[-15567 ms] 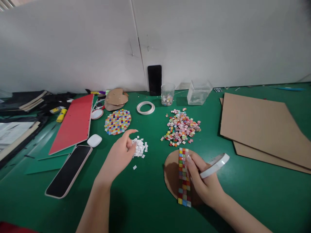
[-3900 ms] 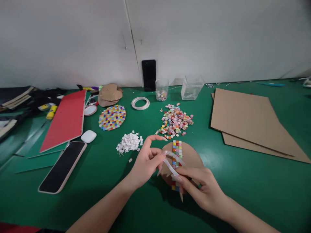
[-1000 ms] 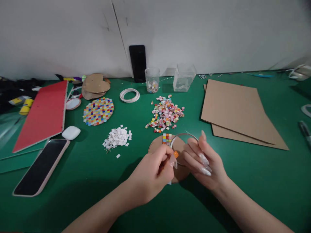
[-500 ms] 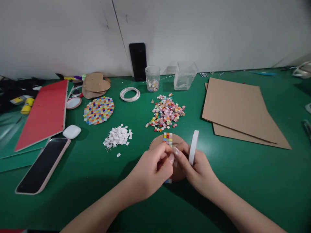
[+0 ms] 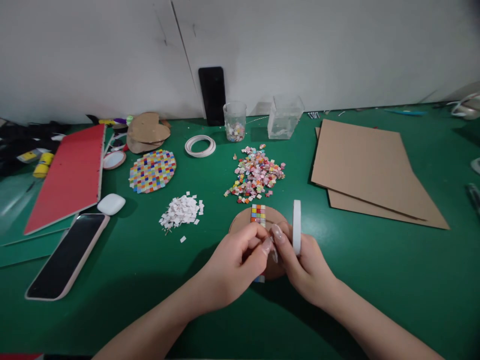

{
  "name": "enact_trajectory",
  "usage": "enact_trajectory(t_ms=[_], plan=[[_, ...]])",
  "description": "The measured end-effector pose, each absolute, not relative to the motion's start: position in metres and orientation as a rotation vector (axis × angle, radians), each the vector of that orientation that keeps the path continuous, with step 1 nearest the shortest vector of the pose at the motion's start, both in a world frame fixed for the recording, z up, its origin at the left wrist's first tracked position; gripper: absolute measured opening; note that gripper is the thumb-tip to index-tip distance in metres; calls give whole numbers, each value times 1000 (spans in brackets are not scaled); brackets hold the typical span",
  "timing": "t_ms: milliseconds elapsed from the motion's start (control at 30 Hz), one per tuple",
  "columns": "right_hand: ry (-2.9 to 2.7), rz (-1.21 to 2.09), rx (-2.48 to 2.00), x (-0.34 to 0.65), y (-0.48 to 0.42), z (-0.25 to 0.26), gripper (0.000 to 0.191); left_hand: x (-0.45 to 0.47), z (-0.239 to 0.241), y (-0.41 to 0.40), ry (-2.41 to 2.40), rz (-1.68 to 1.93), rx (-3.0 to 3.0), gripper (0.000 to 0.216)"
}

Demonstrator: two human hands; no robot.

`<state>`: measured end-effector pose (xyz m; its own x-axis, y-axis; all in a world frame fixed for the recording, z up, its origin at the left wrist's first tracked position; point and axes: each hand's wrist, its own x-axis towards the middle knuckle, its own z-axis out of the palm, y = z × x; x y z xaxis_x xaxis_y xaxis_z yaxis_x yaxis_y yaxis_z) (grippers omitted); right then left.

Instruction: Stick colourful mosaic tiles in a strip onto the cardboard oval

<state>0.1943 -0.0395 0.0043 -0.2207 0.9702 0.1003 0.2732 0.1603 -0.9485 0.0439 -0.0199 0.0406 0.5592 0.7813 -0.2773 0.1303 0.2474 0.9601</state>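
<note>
While right [image 5: 309, 265] holds tape [image 5: 296, 227], left's [image 5: 232, 265] unclear.

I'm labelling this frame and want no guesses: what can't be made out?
Head view, all three:
Whether anything is pinched between the left hand and right hand: they hide it.
Middle of the multicoloured square-tile strip on the round brown cardboard disc: left hand covers it.
Dark, slim, pen-like object: cut off by right edge.

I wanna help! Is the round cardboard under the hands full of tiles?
Only partly: the round cardboard is bare either side of a tile strip, partly hidden by the left hand.
</note>
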Motion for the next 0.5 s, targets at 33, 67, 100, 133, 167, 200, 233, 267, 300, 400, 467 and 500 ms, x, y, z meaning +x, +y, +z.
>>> enact_trajectory(t_ms=[33, 67, 100, 133, 167, 200, 233, 267, 300, 400, 467, 500], plan=[[-1640, 1096, -1203, 194, -40, 5, 30, 44, 40, -20, 891, 536, 1244, 15], [-1636, 1096, -1191, 194, -40, 5, 31, 44, 40, -21, 871, 536, 1216, 16], [-1630, 1101, -1176, 194, -40, 5, 31, 44, 39, -21, 850, 539, 1184, 16], [-1624, 1110, -1159, 194, -41, 6, 31, 44, 39, -21, 828, 542, 1149, 17], [-1619, 1119, -1141, 194, -41, 6, 30, 44, 38, -21, 809, 545, 1114, 16], [-1618, 1126, -1123, 194, -41, 6, 30, 44, 38, -21, 794, 547, 1081, 16], [-1619, 1125, -1108, 194, -42, 6, 29, 44, 37, -21, 782, 545, 1052, 16], [-1621, 1115, -1097, 194, -42, 6, 29, 45, 37, -21, 773, 542, 1027, 16], [-1625, 1103, -1091, 194, -42, 6, 29, 45, 36, -21, 767, 538, 1008, 16], [-1619, 1094, -1081, 193, -41, 5, 29, 46, 36, -22, 760, 539, 974, 19], [-1610, 1103, -1074, 193, -41, 5, 29, 46, 36, -22, 755, 539, 954, 21], [-1603, 1102, -1070, 192, -41, 5, 30, 47, 37, -23, 754, 536, 941, 21]])
